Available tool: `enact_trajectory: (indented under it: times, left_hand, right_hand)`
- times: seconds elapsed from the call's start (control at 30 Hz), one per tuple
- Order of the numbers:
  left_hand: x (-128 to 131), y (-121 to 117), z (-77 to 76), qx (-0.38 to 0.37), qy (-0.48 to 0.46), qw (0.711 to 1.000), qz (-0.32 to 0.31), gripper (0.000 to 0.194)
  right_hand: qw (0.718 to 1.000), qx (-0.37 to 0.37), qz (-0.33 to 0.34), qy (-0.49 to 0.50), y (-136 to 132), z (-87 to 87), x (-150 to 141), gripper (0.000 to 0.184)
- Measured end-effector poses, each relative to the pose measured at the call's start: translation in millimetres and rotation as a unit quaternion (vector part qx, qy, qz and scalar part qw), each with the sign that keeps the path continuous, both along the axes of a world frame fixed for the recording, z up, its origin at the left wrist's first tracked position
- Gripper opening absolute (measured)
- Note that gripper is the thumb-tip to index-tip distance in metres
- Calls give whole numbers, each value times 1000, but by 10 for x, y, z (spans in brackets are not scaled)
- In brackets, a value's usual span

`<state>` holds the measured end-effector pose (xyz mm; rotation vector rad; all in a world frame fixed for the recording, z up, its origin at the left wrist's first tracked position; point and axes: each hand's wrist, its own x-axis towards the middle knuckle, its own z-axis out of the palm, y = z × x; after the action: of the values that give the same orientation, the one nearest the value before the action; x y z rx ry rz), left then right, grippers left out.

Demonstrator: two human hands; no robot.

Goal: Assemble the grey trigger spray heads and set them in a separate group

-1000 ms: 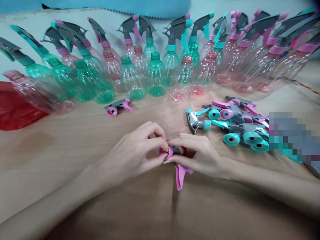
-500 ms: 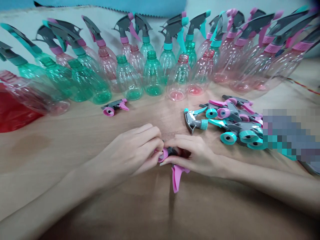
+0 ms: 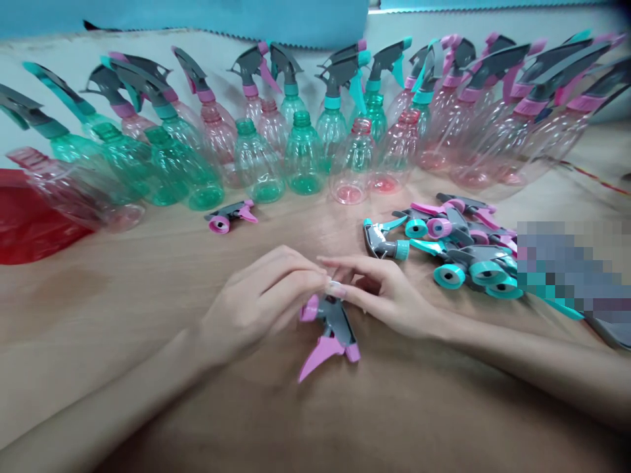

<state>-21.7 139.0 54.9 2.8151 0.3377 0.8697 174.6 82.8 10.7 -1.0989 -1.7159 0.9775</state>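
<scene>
Because precision is likely needed, the left hand [image 3: 276, 289] and right hand [image 3: 389, 292] narrowly pinch a small white piece [image 3: 336, 286] beside the grey-and-pink plastic spray head [image 3: 336, 322].

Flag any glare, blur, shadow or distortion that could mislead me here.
Head view: outer bottles lean and stretch, probably lens distortion; glare whitens the near teal sprayer; the left hand and right hand look soft, and the white bit between them is too blurred to identify; shadow darkens the near table; coarse pixel blocks hide part of the right side.
</scene>
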Motion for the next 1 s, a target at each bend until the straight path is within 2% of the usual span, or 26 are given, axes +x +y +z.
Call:
enact_trajectory:
  times: [0.07, 0.13, 0.2, 0.27, 0.33, 0.4, 0.53, 0.7, 0.8, 0.87, 1.0]
  left_hand:
    - [9, -2, -113, -9, -33, 999, 7, 20]
    - [13, 17, -229, -19, -73, 997, 33, 20]
    - [10, 52, -339, -36, -118, 987, 100, 18]
    - [3, 88, -428, -90, -156, 969, 171, 20]
    - [-2, 110, -479, -164, -177, 951, 194, 28]
    - [-2, 116, -485, -195, -173, 947, 190, 33]
    - [6, 104, -423, -124, -133, 963, 196, 21]
    - [6, 114, -395, -124, -135, 962, 203, 15]
    - [-5, 123, -405, -97, -136, 964, 207, 15]
    - [-19, 120, -405, -55, -130, 968, 208, 16]
    - [-48, 60, -375, -3, -149, 967, 206, 17]
  right_hand:
    - [997, 37, 15, -69, 4, 7, -5, 25]
    - [990, 69, 33, -120, 3, 6, -11, 27]
    - [986, 84, 54, -135, -2, -8, -15, 34]
    - [984, 92, 64, -138, -13, -26, -15, 37]
    - [982, 99, 62, -150, -32, -26, -20, 39]
    - [976, 120, 64, -171, -58, 13, -45, 44]
    - [946, 179, 86, -256, -85, 175, -166, 48]
    - [920, 169, 93, -341, -48, 253, -327, 38]
    - [925, 165, 80, -334, -39, 208, -346, 25]
    - [943, 145, 56, -295, -43, 167, -319, 22]
    - [994, 55, -10, -96, -66, 73, -226, 29]
